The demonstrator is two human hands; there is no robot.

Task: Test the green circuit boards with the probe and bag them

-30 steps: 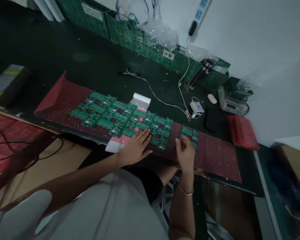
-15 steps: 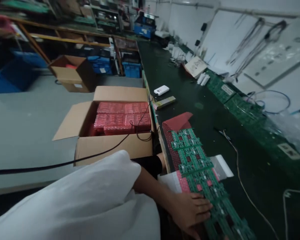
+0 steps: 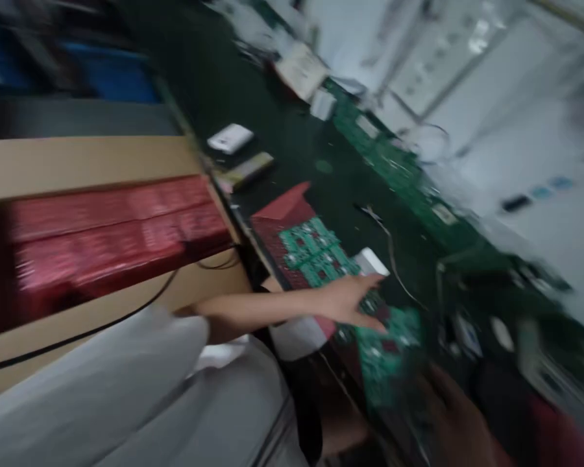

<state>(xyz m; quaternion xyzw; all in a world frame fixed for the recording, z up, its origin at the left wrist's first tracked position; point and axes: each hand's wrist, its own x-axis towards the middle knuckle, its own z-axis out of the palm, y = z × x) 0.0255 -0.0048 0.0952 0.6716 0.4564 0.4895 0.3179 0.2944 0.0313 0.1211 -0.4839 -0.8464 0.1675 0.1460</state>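
Observation:
Green circuit boards (image 3: pixel 311 250) lie in a row along the bench edge, on red bubble wrap (image 3: pixel 282 211). My left hand (image 3: pixel 348 301) reaches across the row, thumb and fingers spread apart over the boards. Beyond its fingers, another green board section (image 3: pixel 389 350) sits lower and at a slightly different angle. At the lower right, my right hand (image 3: pixel 455 415) is at the near end of that section, dark and smeared by motion. Whether its fingers grip the board cannot be made out. A white strip (image 3: pixel 372 261) sticks out beside the row.
An open cardboard box (image 3: pixel 78 162) holding red bubble-wrapped packs (image 3: pixel 126 233) stands left of the bench. A black cable (image 3: pixel 146 301) crosses it. On the bench (image 3: pixel 296 139) are a white device (image 3: pixel 230 139), a narrow yellowish box (image 3: pixel 248 170) and a tool with a cord (image 3: pixel 370 213).
The view has swung right and nearer the bench. My left hand has lifted from lying flat to a spread reach across the row. My right hand has come into view, and the nearer boards have shifted.

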